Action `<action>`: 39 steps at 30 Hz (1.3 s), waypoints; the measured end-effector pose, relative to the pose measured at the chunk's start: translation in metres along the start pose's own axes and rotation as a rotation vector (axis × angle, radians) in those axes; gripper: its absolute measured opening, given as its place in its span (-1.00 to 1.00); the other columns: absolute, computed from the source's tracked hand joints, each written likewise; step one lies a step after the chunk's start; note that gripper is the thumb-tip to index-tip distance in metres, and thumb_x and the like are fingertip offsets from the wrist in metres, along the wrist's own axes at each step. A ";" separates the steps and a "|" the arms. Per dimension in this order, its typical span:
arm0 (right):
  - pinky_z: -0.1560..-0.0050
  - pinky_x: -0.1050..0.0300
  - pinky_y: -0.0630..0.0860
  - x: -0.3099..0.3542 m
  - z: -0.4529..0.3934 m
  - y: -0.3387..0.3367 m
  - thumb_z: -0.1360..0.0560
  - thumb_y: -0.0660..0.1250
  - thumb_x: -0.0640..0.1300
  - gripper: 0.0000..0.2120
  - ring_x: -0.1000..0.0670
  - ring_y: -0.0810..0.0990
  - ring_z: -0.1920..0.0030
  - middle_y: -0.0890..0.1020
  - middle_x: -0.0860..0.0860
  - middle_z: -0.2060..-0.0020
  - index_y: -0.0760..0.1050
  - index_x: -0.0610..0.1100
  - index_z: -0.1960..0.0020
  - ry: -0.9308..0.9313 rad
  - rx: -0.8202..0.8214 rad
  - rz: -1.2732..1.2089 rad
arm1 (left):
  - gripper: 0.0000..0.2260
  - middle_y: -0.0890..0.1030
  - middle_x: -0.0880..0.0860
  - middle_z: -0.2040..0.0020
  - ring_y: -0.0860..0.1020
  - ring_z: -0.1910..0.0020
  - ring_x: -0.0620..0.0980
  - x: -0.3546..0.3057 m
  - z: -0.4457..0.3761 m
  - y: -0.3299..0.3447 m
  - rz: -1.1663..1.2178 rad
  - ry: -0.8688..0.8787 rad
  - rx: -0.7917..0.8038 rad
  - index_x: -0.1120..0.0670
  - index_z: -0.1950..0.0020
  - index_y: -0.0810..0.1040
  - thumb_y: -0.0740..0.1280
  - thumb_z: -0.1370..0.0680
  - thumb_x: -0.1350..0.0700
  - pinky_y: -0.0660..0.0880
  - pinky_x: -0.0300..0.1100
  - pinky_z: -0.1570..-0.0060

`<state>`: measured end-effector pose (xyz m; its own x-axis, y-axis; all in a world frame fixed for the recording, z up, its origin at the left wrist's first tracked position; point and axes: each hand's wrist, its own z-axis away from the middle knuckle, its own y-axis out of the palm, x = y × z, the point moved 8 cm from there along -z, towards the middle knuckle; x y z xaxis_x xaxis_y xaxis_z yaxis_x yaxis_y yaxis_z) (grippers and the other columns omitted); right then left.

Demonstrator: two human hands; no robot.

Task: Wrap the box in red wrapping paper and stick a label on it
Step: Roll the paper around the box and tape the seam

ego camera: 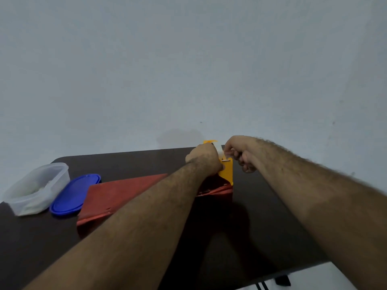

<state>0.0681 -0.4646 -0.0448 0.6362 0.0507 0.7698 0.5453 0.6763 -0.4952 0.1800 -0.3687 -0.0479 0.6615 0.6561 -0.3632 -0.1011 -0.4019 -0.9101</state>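
Box [227, 174]: yellow-orange, upright at the far middle of the dark table, only its upper part and one side face showing; a small pale mark near the top of that face, too small to read.
Red wrapping paper [123, 195]: matte red, creased, spread flat to the left of the box and gathered up against its base; a folded, bunched edge climbing the box's lower side, a few small tears or holes near the sheet's near edge.
Tape [219, 149]: short whitish, translucent strip right at the top of the box, stretched between the two hands.
Left hand [204, 159]: fingers curled, clamped over the box's top left corner, thumb side up against the strip; forearm crossing over the red sheet.
Right hand [238, 153]: just right of the box's top, fingers curled, thumb and forefinger pinching the end of the strip; lower fingers tucked in, touching nothing visible.
Container [37, 188]: clear plastic tub, well to the left of the box, near the table's left edge; pale contents, blurred, not identifiable.
Lid [75, 194]: blue, oval, lying flat between the tub and the red sheet, just beside both.
Table [272, 216]: dark brown, smooth, rounded far-left corner, carrying everything; shadow of the arms falling in front of the box.
Wall [188, 70]: plain pale grey-blue, right behind the box, filling the upper half of the view, a few faint specks.
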 end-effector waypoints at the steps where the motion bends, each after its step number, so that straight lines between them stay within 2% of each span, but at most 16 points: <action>1: 0.30 0.14 0.12 0.001 0.003 -0.004 -0.45 0.28 -0.12 -0.75 0.00 0.09 0.43 0.22 0.06 0.46 0.34 -0.03 0.38 -0.008 -0.009 -0.039 | -0.60 0.66 0.05 -0.01 0.66 -0.03 0.10 -0.001 0.000 0.000 -0.012 -0.001 0.002 0.05 -0.07 0.63 0.61 -0.44 -0.18 0.66 0.07 -0.10; 6: 0.26 0.13 0.16 -0.022 0.023 -0.005 -0.42 0.31 -0.07 -0.79 0.04 0.17 0.43 0.28 0.09 0.47 0.46 -0.03 0.38 0.025 0.023 -0.091 | -0.60 0.65 0.05 -0.03 0.65 -0.09 0.11 -0.002 0.004 0.000 -0.029 -0.015 0.017 0.05 -0.13 0.61 0.58 -0.48 -0.17 0.63 0.11 -0.18; 11: 0.26 0.13 0.12 -0.052 0.026 0.013 -0.42 0.31 -0.15 -0.69 0.03 0.14 0.45 0.22 0.07 0.47 0.27 0.01 0.42 -0.002 -0.006 -0.168 | -0.68 0.67 0.03 -0.07 0.64 -0.11 0.10 -0.002 0.008 -0.002 -0.020 -0.023 0.007 0.01 -0.16 0.65 0.55 -0.51 -0.13 0.59 0.12 -0.24; 17: 0.44 0.15 0.24 -0.055 0.020 0.012 -0.46 0.41 -0.29 -0.91 0.02 0.34 0.40 0.44 -0.02 0.34 0.51 -0.16 0.15 -0.103 -0.179 -0.230 | -0.79 0.67 0.02 -0.11 0.63 -0.16 0.09 -0.002 0.009 -0.002 -0.024 -0.045 -0.012 -0.01 -0.16 0.64 0.48 -0.57 -0.05 0.51 0.15 -0.34; 18: 0.44 0.15 0.32 -0.053 0.020 0.010 -0.47 0.42 -0.29 -0.93 0.02 0.42 0.38 0.51 -0.03 0.31 0.53 -0.20 0.14 -0.106 -0.203 -0.180 | -0.79 0.66 0.02 -0.12 0.62 -0.18 0.10 -0.002 0.010 -0.003 -0.027 -0.047 -0.018 -0.01 -0.17 0.63 0.47 -0.58 -0.04 0.48 0.16 -0.37; 20: 0.40 0.14 0.48 -0.055 0.020 0.009 -0.48 0.44 -0.25 -0.93 0.01 0.57 0.29 0.65 -0.08 0.19 0.63 -0.25 0.05 -0.087 -0.237 0.087 | -0.77 0.65 0.02 -0.12 0.61 -0.19 0.10 -0.004 0.013 -0.005 -0.033 -0.035 -0.010 0.00 -0.17 0.60 0.48 -0.58 -0.05 0.46 0.17 -0.38; 22: 0.42 0.16 0.45 -0.055 0.022 0.002 -0.52 0.44 -0.20 -0.88 0.00 0.59 0.28 0.63 -0.09 0.19 0.62 -0.24 0.00 -0.113 -0.321 0.197 | -0.75 0.63 0.01 -0.08 0.61 -0.16 0.09 -0.006 0.017 -0.006 -0.037 -0.024 0.013 0.00 -0.16 0.60 0.50 -0.55 -0.06 0.47 0.17 -0.36; 25: 0.38 0.16 0.36 -0.024 0.035 -0.013 -0.49 0.38 -0.21 -0.89 -0.04 0.53 0.25 0.60 -0.09 0.20 0.60 -0.26 0.05 -0.356 -0.374 0.126 | -0.86 0.68 0.05 0.01 0.67 -0.07 0.10 -0.002 0.018 -0.017 0.059 -0.007 0.031 0.07 -0.05 0.67 0.46 -0.51 0.09 0.63 0.09 -0.19; 28: 0.15 0.05 0.53 0.017 0.062 -0.007 -0.52 0.39 -0.21 -0.91 -0.10 0.60 0.09 0.65 -0.08 0.13 0.62 -0.24 0.10 -0.588 -0.256 0.313 | -0.83 0.74 0.15 -0.05 0.68 -0.02 0.08 0.010 0.021 -0.052 0.383 -0.042 -0.004 0.20 -0.03 0.72 0.37 -0.52 0.23 0.68 -0.02 -0.06; 30: -0.04 -0.06 0.61 0.034 0.075 0.002 -0.52 0.41 -0.22 -0.92 -0.10 0.65 -0.03 0.70 -0.09 0.04 0.67 -0.21 0.06 -0.687 -0.184 0.375 | -0.78 0.76 0.13 -0.07 0.63 0.08 0.04 0.023 0.033 -0.075 0.617 -0.097 0.058 0.20 -0.06 0.74 0.42 -0.53 0.10 0.55 -0.08 0.10; 31: -0.07 -0.06 0.62 0.039 0.081 0.008 -0.52 0.42 -0.21 -0.94 -0.08 0.66 -0.06 0.71 -0.06 0.03 0.68 -0.15 0.06 -0.728 -0.145 0.403 | -0.72 0.77 0.09 -0.03 0.60 0.12 0.02 0.027 0.043 -0.080 0.668 -0.116 0.143 0.16 -0.06 0.76 0.42 -0.52 -0.01 0.46 -0.10 0.12; 33: 0.01 0.04 0.60 0.049 0.095 0.023 -0.54 0.44 -0.21 -0.90 0.03 0.64 -0.01 0.69 0.03 0.08 0.66 -0.04 0.11 -0.794 -0.060 0.443 | -0.64 0.78 0.04 0.02 0.59 0.12 0.02 0.039 0.063 -0.092 0.631 -0.114 0.287 0.08 -0.02 0.77 0.42 -0.47 -0.17 0.39 -0.04 0.07; 34: 0.09 0.12 0.54 0.055 0.102 0.033 -0.54 0.44 -0.23 -0.84 0.08 0.61 0.07 0.67 0.07 0.14 0.65 0.00 0.16 -0.824 -0.020 0.459 | -0.67 0.79 0.01 0.06 0.60 0.11 0.02 0.048 0.073 -0.098 0.585 -0.104 0.305 0.06 0.02 0.77 0.44 -0.46 -0.16 0.39 -0.02 0.03; 37: 0.24 0.23 0.42 0.066 0.126 0.058 -0.52 0.42 -0.30 -0.75 0.13 0.52 0.25 0.60 0.12 0.30 0.61 -0.03 0.25 -0.868 0.070 0.482 | -0.87 0.76 -0.04 0.15 0.64 0.12 -0.04 0.069 0.100 -0.123 0.485 -0.053 0.232 0.07 0.07 0.76 0.51 -0.47 0.04 0.42 -0.05 0.03; 39: 0.19 0.21 0.47 0.069 0.137 0.075 -0.52 0.45 -0.28 -0.81 0.12 0.56 0.22 0.63 0.11 0.30 0.65 -0.06 0.23 -0.887 0.131 0.495 | -0.83 0.77 -0.03 0.12 0.66 0.12 -0.05 0.083 0.119 -0.134 0.467 -0.041 0.216 0.16 -0.02 0.77 0.51 -0.49 0.10 0.45 -0.05 0.01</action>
<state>0.0782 -0.3097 0.0261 0.1114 0.8356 0.5379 0.2333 0.5041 -0.8315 0.1600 -0.1837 0.0203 0.4800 0.4647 -0.7440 -0.5323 -0.5198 -0.6681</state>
